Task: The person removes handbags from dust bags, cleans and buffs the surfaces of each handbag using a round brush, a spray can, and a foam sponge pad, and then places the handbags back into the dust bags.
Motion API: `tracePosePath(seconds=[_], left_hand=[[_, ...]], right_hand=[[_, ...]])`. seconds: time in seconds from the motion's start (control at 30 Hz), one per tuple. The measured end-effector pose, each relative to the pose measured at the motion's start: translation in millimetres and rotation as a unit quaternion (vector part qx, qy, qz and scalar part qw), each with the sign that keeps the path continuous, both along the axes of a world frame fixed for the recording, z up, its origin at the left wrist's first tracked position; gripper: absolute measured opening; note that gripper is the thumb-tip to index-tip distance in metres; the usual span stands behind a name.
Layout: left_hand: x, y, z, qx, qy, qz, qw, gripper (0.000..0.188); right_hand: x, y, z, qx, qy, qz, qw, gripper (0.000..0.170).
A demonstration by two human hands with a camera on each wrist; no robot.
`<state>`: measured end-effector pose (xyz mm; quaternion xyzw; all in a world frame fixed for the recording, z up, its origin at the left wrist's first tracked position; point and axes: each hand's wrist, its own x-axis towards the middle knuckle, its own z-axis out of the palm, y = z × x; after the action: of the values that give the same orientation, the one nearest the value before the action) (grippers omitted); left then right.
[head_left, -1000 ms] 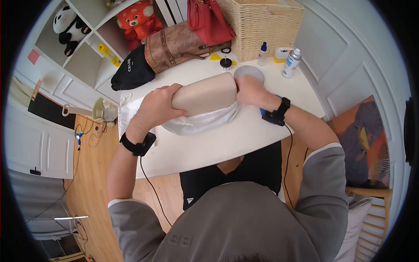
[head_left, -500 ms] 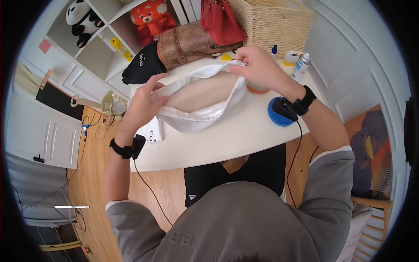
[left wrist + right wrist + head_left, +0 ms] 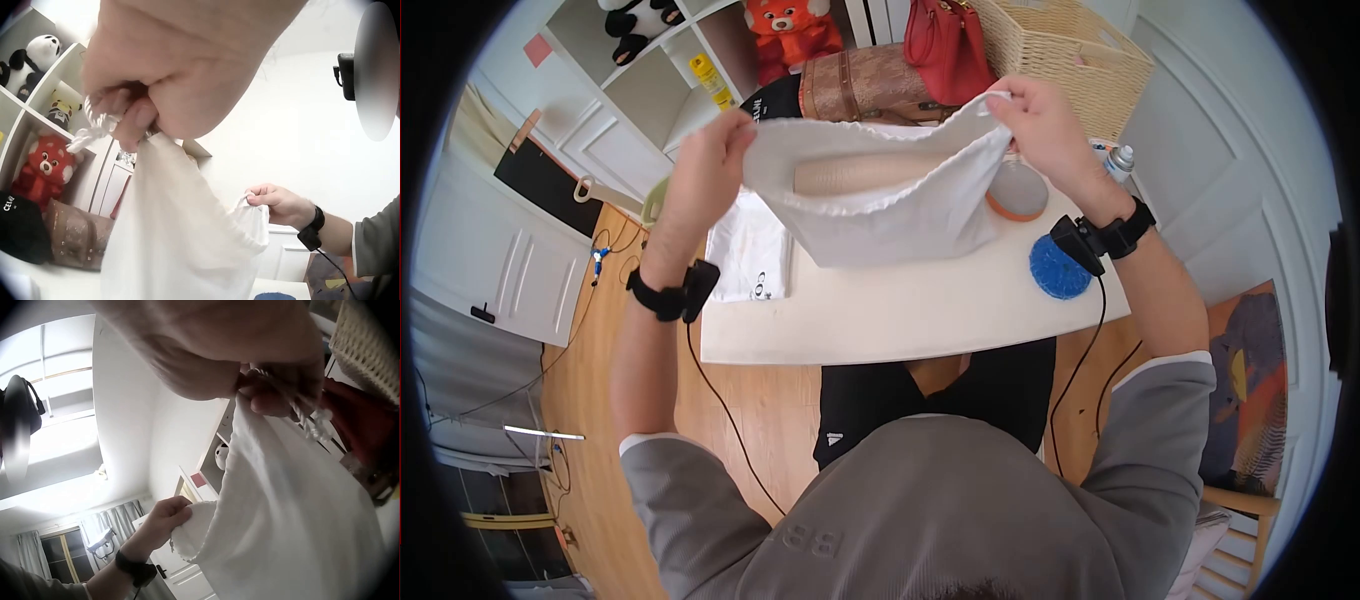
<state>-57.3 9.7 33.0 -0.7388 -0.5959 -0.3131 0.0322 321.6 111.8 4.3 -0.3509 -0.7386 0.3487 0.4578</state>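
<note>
A white drawstring bag [image 3: 900, 235] hangs stretched over the table, its mouth spread wide. My left hand [image 3: 712, 158] pinches one top corner, and my right hand [image 3: 1045, 125] pinches the opposite one. Down inside lies a beige, smooth, block-like thing [image 3: 865, 176], its lower part hidden by the cloth. In the left wrist view a knotted white cord [image 3: 94, 132] sticks out beside my left fingers. The right wrist view shows another cord knot [image 3: 320, 427] at my right fingers.
On the white table [image 3: 880, 325] lie a folded white cloth [image 3: 750, 255] with lettering, a blue round pad [image 3: 1060, 268] and a grey-and-orange disc [image 3: 1018, 190]. Behind the bag stand a brown patterned bag [image 3: 875, 85], a red handbag [image 3: 948, 50], a wicker basket [image 3: 1090, 80] and a spray can [image 3: 1118, 160].
The white bag's rim came up around the beige thing, which now sits deep inside. Both hands moved from beside the beige thing to the bag's top corners, then rose and spread apart.
</note>
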Motion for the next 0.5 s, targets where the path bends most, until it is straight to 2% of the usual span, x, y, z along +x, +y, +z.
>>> tracePosePath(seconds=[0.07,0.13,0.2,0.23,0.33,0.4,0.43,0.5], left_hand=[[6.0,8.3,9.1,0.074,-0.104,-0.006,0.992,0.016],[17.6,10.9,12.3,0.098,-0.089,0.005,0.991,0.016],[23.7,11.8,14.2,0.067,-0.019,-0.004,0.998,0.017],[22.5,12.4,11.3,0.069,-0.020,-0.003,0.997,0.017],[21.4,5.1,-3.8,0.049,-0.024,-0.010,0.998,0.014],[22.7,-6.9,-5.6,-0.079,-0.105,0.022,0.991,0.013],[20.2,-10.6,-6.7,-0.080,-0.106,0.023,0.991,0.013],[8.7,-16.8,-7.2,-0.068,-0.098,-0.035,0.992,0.016]], right_hand=[[-6.8,-6.7,1.8,-0.017,0.024,0.004,1.000,0.016],[-11.5,-15.5,2.3,-0.032,0.048,0.006,0.998,0.016],[-13.8,-23.7,3.2,-0.004,-0.009,0.018,1.000,0.015],[-13.1,-24.9,4.0,-0.002,-0.010,0.019,1.000,0.015],[-7.3,-25.8,2.3,-0.007,0.012,0.007,1.000,0.015],[-3.2,-27.6,1.9,0.013,0.006,0.008,1.000,0.014],[0.0,-27.1,0.1,0.011,0.005,0.008,1.000,0.014],[6.3,-24.9,-2.3,0.031,-0.056,-0.003,0.998,0.012]])
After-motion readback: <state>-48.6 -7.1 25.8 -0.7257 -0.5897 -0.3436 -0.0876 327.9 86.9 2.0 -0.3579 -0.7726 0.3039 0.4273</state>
